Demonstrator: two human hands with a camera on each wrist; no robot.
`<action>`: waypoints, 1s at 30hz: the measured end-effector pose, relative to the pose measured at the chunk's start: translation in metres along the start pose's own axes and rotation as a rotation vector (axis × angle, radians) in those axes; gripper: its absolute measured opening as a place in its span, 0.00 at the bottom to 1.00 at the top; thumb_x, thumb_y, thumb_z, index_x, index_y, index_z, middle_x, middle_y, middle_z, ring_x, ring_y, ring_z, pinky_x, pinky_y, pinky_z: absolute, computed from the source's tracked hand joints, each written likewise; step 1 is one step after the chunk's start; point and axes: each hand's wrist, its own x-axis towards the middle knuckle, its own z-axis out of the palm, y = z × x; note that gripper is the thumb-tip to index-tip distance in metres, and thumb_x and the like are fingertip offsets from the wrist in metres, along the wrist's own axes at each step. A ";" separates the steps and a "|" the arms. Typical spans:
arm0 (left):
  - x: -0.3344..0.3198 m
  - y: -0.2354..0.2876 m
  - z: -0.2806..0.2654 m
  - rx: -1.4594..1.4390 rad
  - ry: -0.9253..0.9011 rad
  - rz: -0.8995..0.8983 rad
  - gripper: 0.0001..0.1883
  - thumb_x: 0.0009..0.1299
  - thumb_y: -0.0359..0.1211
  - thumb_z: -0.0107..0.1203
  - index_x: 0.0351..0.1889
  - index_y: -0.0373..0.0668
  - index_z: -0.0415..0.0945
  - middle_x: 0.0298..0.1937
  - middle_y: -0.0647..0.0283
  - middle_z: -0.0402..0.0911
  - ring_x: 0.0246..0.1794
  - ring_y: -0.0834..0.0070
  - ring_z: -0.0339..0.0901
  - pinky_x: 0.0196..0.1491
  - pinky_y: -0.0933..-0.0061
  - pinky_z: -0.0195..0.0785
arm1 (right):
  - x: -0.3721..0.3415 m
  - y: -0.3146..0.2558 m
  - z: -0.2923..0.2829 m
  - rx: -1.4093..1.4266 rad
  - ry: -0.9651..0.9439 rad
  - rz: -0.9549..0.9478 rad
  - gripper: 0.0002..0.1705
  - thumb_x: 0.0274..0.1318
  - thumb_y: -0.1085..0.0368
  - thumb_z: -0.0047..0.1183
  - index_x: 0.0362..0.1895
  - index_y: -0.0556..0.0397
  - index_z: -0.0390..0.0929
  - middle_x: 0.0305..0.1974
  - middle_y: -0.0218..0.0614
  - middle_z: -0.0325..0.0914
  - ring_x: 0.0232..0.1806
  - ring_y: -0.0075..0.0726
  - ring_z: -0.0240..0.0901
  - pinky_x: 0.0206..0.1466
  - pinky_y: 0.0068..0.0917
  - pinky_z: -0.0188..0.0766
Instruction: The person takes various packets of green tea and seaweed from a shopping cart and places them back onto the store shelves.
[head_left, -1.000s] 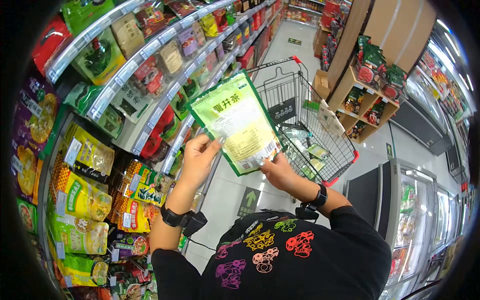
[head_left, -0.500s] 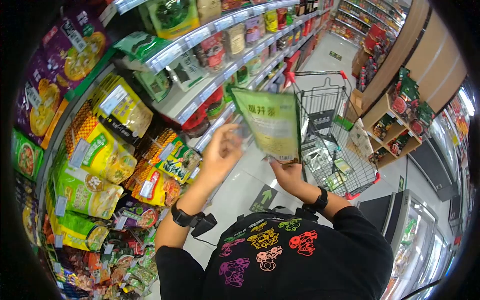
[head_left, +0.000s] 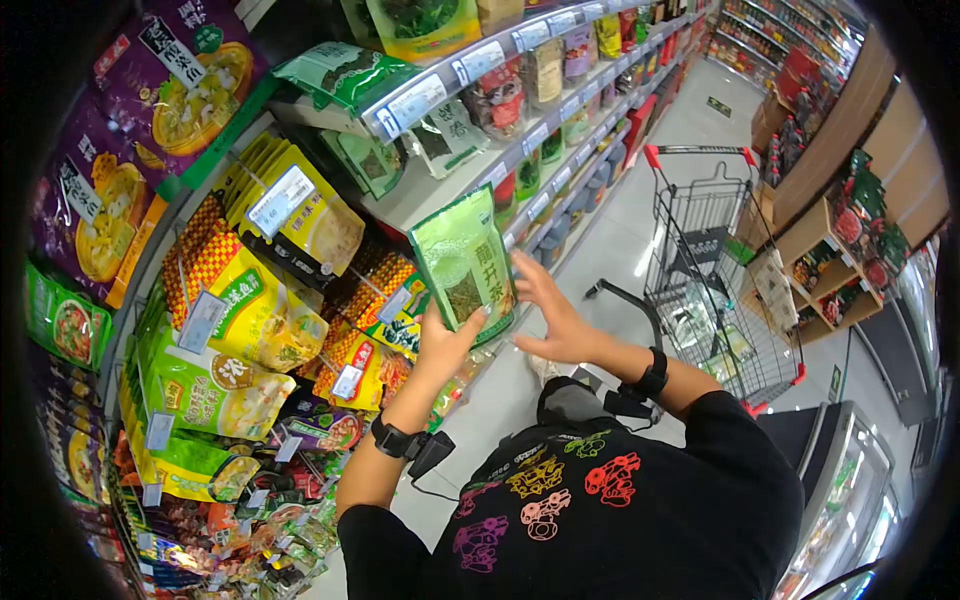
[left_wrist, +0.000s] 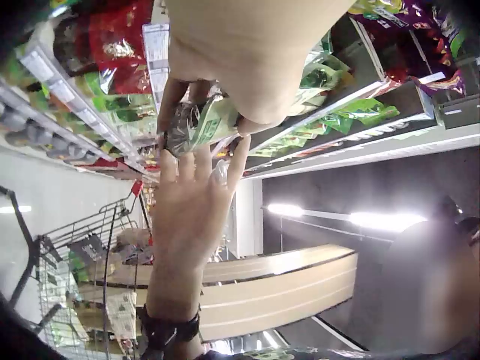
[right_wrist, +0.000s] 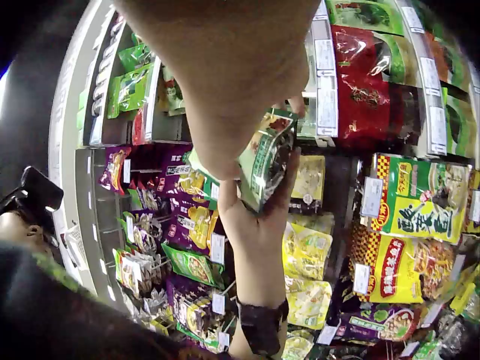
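A green tea pouch [head_left: 462,262] with a dark leaf window and Chinese lettering stands tilted in front of the lower shelf. My left hand [head_left: 447,345] grips its lower left corner, thumb across the front and fingers behind. In the right wrist view, the pouch [right_wrist: 268,161] sits between that hand's thumb and fingers. My right hand [head_left: 555,318] is just right of the pouch, its fingers spread and fingertips close to the side edge. From the left wrist view, the straight fingers of the right hand [left_wrist: 191,206] point up toward the pouch [left_wrist: 202,126].
Shelves on the left hold bagged goods behind price tags [head_left: 412,105]. Yellow and green food packets [head_left: 215,385] hang on hooks below them. A wire shopping cart [head_left: 715,270] with items inside stands in the aisle. Beyond it is a wooden display rack [head_left: 830,265].
The right hand has let go of the pouch, which the left hand now holds. The pouch has turned to its windowed face and come nearer the shelf. The view has swung left.
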 end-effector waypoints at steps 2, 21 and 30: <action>0.021 0.004 -0.007 0.250 0.055 0.139 0.16 0.56 0.30 0.55 0.41 0.34 0.68 0.37 0.55 0.77 0.38 0.69 0.75 0.42 0.71 0.66 | 0.030 0.023 0.000 0.104 -0.023 0.005 0.49 0.39 0.68 0.55 0.63 0.57 0.40 0.62 0.50 0.41 0.63 0.49 0.43 0.61 0.36 0.46; 0.200 -0.011 -0.080 0.913 0.390 -0.142 0.23 0.56 0.46 0.56 0.43 0.40 0.73 0.40 0.52 0.76 0.41 0.60 0.73 0.43 0.67 0.64 | 0.255 0.169 -0.004 -0.507 -0.002 -0.389 0.31 0.42 0.56 0.54 0.48 0.63 0.62 0.44 0.57 0.65 0.43 0.58 0.65 0.41 0.42 0.67; 0.192 -0.061 -0.102 1.114 0.435 0.063 0.19 0.59 0.43 0.54 0.43 0.42 0.73 0.41 0.54 0.76 0.41 0.61 0.73 0.41 0.66 0.64 | 0.253 0.179 0.013 -0.623 0.003 -0.371 0.31 0.36 0.55 0.56 0.48 0.52 0.64 0.36 0.53 0.68 0.29 0.50 0.71 0.26 0.38 0.70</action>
